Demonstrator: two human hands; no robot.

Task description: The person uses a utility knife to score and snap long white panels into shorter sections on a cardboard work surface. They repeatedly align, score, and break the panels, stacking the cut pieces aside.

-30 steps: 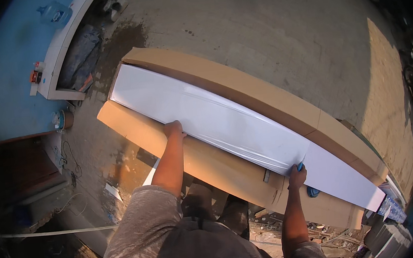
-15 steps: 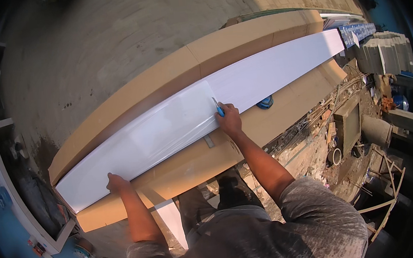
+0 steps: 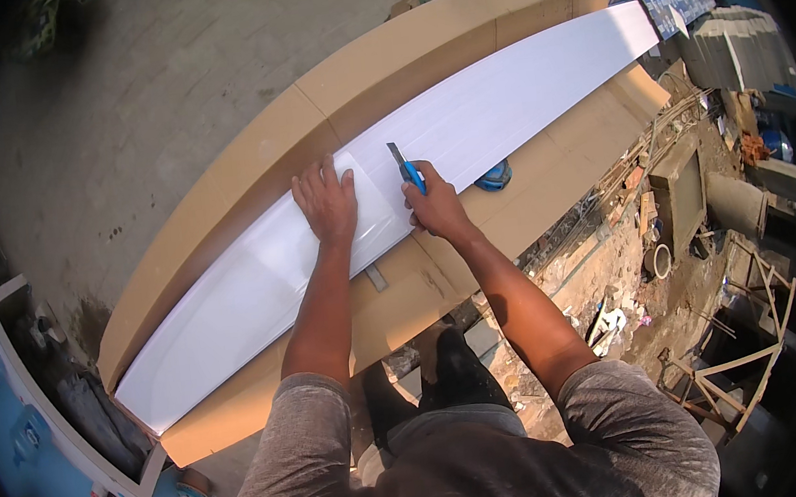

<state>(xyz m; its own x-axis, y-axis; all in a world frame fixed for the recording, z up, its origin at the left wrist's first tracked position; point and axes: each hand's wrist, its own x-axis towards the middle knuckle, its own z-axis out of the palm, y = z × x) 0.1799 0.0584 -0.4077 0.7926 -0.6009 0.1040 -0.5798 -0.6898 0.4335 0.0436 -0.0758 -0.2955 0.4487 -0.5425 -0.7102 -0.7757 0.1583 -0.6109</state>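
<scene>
A long white panel (image 3: 507, 85) lies in an opened cardboard box (image 3: 245, 148) in front of me. Glossy clear film (image 3: 257, 272) covers its left part and ends in an edge near the middle. My left hand (image 3: 327, 203) rests flat on the film close to that edge, fingers spread. In my right hand (image 3: 435, 207) is a blue utility knife (image 3: 408, 171), its blade out and pointing up and away above the panel. A blue tape measure (image 3: 494, 176) sits on the near cardboard flap, right of the knife.
A small grey strip (image 3: 377, 277) lies on the near flap. To the right are rubble, a wooden frame (image 3: 737, 340), a stack of grey slabs (image 3: 738, 48) and a white pipe ring (image 3: 658, 262). A white-edged blue structure (image 3: 29, 351) stands at the left.
My left hand has moved right and away, from the panel's left end to the film's edge, and its fingers have spread. The knife has lifted slightly. The view has shifted a little.
</scene>
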